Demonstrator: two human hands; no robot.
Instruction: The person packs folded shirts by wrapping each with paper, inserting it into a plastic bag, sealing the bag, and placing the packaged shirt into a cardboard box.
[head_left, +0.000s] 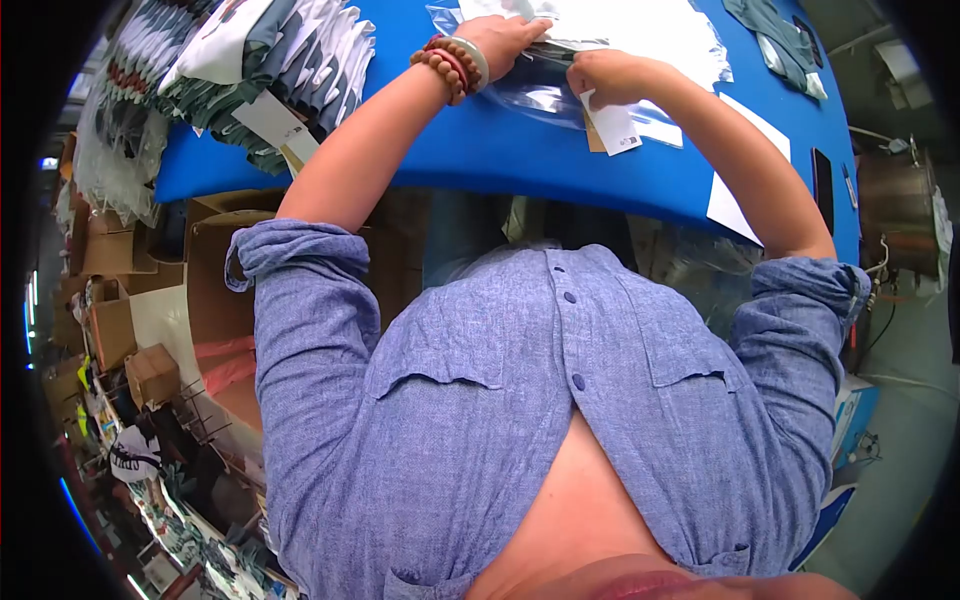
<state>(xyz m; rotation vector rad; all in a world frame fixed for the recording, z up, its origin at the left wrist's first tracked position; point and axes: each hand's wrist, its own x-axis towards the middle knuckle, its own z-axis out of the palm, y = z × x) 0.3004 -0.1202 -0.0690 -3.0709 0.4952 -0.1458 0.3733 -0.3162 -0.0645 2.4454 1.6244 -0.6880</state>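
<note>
My left hand (pixel 500 42), with bracelets (pixel 460 65) at the wrist, lies on a white garment (pixel 640 22) and the near edge of a clear plastic bag (pixel 535 98). Its fingers stretch to the right; the thumb side is partly hidden. My right hand (pixel 617 78) is closed beside the bag's edge, fingers curled. A white hang tag (pixel 613 127) with a brown card behind it sticks out from under those fingers. Whether the right fingertips also pinch the bag, I cannot tell. The garment lies on the blue table (pixel 440 150), partly in or under plastic.
Stacked folded garments (pixel 270 60) with tags fill the table's left side. At the right lie a green garment (pixel 780 40), a white paper sheet (pixel 735 205), a phone (pixel 822 190) and a pen (pixel 849 186). Cardboard boxes (pixel 230 290) stand below left.
</note>
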